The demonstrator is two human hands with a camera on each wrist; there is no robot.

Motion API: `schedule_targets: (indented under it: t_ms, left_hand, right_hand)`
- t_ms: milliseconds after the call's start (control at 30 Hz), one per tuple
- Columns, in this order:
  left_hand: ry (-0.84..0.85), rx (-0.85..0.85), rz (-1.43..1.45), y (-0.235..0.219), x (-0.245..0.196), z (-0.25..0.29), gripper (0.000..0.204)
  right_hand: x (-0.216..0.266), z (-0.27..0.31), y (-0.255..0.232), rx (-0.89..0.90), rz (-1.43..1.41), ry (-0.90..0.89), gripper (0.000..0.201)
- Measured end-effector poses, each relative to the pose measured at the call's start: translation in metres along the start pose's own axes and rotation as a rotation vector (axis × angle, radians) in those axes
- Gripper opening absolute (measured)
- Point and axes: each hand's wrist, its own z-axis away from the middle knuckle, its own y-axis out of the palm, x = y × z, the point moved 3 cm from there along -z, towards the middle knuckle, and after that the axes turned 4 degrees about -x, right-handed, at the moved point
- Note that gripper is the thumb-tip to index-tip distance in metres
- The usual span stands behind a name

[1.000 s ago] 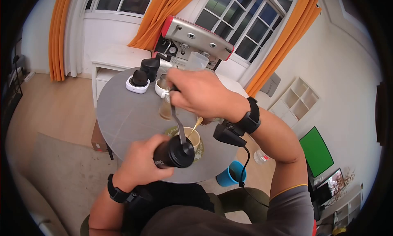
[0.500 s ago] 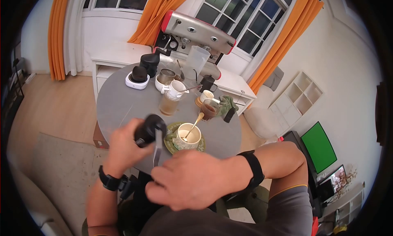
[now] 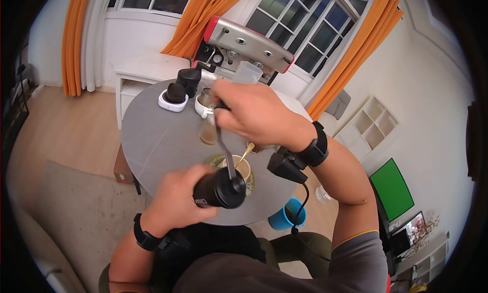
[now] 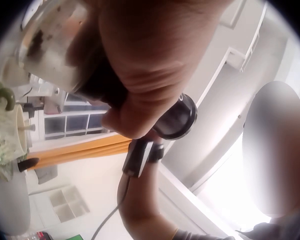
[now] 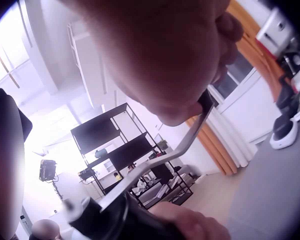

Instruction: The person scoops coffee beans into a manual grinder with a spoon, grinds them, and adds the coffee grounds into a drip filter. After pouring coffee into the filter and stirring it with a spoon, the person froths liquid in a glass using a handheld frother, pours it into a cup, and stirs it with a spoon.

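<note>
A black hand coffee grinder (image 3: 217, 190) is tilted over the near edge of the table. My left hand (image 3: 175, 199) wraps round its body. With my right hand (image 3: 256, 112) I grip the knob at the end of the grinder's metal crank (image 3: 226, 153), which points away from me. The left wrist view shows the grinder's see-through lower part (image 4: 52, 47) with dark bits inside. Behind the grinder a cream cup (image 3: 245, 167) with a gold spoon (image 3: 247, 153) stands on a green patterned plate (image 3: 251, 187), partly covered by the grinder.
On the grey round table (image 3: 157, 145) stand a white scale with a black item (image 3: 173, 102), a black canister (image 3: 189, 79), a white cup (image 3: 201, 109) and a glass (image 3: 207, 135). An espresso machine (image 3: 249, 46) is at the back. A blue bin (image 3: 287, 216) stands on the floor.
My right hand swung the crank in towards my body half a second ago, and now it is out at the far side again. The grinder shifted left and back with it, still in my left hand.
</note>
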Motion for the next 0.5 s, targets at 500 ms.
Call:
schedule_targets:
  t_ms: [500]
  left_hand:
    - [-0.199,-0.116,-0.113,-0.011,0.032,-0.007,0.047]
  right_hand:
    - [0.116,0.088,0.01,0.199,-0.27,-0.424,0.028]
